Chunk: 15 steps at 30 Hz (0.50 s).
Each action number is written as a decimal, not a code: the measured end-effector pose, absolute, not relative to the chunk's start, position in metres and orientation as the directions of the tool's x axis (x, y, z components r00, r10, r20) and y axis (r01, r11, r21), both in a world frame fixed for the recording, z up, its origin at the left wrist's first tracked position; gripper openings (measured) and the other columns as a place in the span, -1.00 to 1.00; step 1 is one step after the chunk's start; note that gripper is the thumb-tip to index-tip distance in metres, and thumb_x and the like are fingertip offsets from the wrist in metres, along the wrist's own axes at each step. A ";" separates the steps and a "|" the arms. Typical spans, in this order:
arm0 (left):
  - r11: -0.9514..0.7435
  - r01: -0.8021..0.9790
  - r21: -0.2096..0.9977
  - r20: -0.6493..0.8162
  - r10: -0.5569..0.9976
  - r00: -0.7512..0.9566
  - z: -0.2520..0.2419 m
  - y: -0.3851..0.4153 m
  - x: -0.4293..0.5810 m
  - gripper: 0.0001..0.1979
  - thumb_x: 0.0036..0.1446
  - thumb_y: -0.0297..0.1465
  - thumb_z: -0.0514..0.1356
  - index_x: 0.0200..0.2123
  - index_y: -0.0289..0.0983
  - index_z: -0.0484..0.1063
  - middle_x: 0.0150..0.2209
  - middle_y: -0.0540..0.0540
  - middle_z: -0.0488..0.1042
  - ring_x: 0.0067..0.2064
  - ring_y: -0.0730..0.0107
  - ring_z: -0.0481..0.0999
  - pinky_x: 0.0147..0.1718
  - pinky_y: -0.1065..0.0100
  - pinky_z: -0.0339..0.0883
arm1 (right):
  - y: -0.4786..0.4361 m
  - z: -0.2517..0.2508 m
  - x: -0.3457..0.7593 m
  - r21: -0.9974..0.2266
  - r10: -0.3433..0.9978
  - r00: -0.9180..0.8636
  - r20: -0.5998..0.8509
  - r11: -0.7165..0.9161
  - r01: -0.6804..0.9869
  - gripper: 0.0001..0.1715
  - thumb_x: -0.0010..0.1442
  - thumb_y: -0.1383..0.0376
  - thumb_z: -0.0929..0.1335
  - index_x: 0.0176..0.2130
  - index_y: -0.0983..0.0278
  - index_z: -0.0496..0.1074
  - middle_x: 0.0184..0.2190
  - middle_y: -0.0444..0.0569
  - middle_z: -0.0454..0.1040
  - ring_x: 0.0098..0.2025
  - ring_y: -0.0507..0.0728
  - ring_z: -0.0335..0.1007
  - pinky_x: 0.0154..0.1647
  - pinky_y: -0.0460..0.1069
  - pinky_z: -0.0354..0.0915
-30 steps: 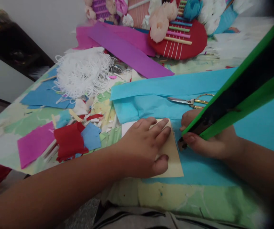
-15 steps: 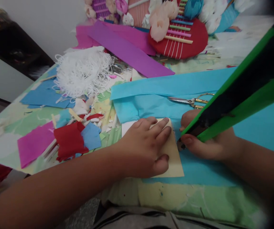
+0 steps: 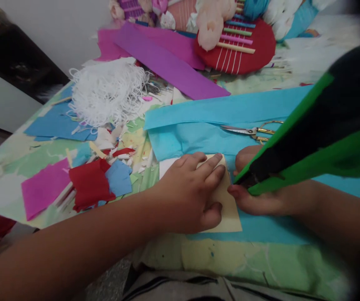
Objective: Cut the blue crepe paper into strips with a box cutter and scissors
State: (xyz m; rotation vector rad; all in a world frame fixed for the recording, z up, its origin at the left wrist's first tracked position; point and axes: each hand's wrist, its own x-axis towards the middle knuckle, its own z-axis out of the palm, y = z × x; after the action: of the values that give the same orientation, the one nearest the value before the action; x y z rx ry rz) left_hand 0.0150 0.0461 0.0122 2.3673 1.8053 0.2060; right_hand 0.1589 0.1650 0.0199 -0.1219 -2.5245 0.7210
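The right hand (image 3: 270, 198) clasps one green-and-black tool (image 3: 305, 129) beside one cream card (image 3: 230, 221), which lies under the flat left hand (image 3: 192, 192). The scrap-strewn table (image 3: 217, 259) stands before a pale wall (image 3: 64, 29); one pair of scissors (image 3: 247, 131) lies on turquoise paper (image 3: 199, 138).

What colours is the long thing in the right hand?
Green and black; the long thing shows in the head view.

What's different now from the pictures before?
The right hand has moved a little left, to the edge of the cream sheet. The green-and-black thing it holds came along and tilts lower in the picture. Nothing was picked up or let go. The left hand still lies on the sheet, and the scissors stayed put.
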 end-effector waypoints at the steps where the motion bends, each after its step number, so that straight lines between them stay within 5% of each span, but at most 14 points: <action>1: -0.260 0.944 0.204 0.012 0.965 0.263 0.012 0.046 0.015 -0.40 0.04 -0.21 0.01 0.12 -0.39 0.20 0.21 -0.25 0.08 0.15 -0.14 0.11 0.03 -0.05 0.07 | 0.165 0.019 0.159 -0.515 0.213 -0.866 0.452 0.855 -0.059 -0.68 -0.08 0.25 0.35 -0.63 0.22 0.09 -0.69 -0.22 0.09 -0.60 -0.03 0.01 -0.57 -0.06 -0.04; 7: -0.253 0.953 0.166 -0.002 0.966 0.257 0.013 0.046 0.016 -0.35 0.04 -0.18 0.00 0.15 -0.43 0.15 0.23 -0.25 0.06 0.15 -0.11 0.10 0.06 -0.05 0.03 | 0.174 0.020 0.159 -0.637 0.351 -0.779 0.520 0.767 -0.080 -0.66 0.04 0.23 0.31 -0.64 0.23 0.14 -0.68 -0.19 0.20 -0.60 -0.02 0.14 -0.55 -0.06 0.10; 11: -0.258 0.953 0.156 -0.001 0.965 0.262 0.014 0.045 0.016 -0.36 0.06 -0.18 -0.01 0.16 -0.45 0.14 0.23 -0.25 0.05 0.15 -0.09 0.11 0.07 -0.02 0.03 | 0.175 0.038 0.164 -0.811 0.604 -0.681 0.414 0.584 0.025 -0.56 0.13 0.07 0.26 -0.64 0.23 0.18 -0.71 -0.18 0.19 -0.61 -0.01 0.14 -0.59 -0.06 0.11; 15: -0.272 0.952 0.141 0.055 0.962 0.267 0.011 0.044 0.016 -0.32 0.07 -0.13 0.00 0.16 -0.46 0.13 0.23 -0.26 0.06 0.14 -0.12 0.11 0.07 -0.04 0.01 | 0.169 0.059 0.171 -0.869 0.684 -0.662 0.305 0.484 0.100 -0.50 0.07 -0.02 0.29 -0.67 0.24 0.16 -0.71 -0.16 0.17 -0.61 0.00 0.15 -0.65 -0.07 0.09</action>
State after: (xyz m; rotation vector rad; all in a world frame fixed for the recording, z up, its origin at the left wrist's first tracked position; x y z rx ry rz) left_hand 0.0163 0.0439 0.0107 2.4358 1.8454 0.1979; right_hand 0.1712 0.1693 0.0591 -0.6449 -2.0839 1.1622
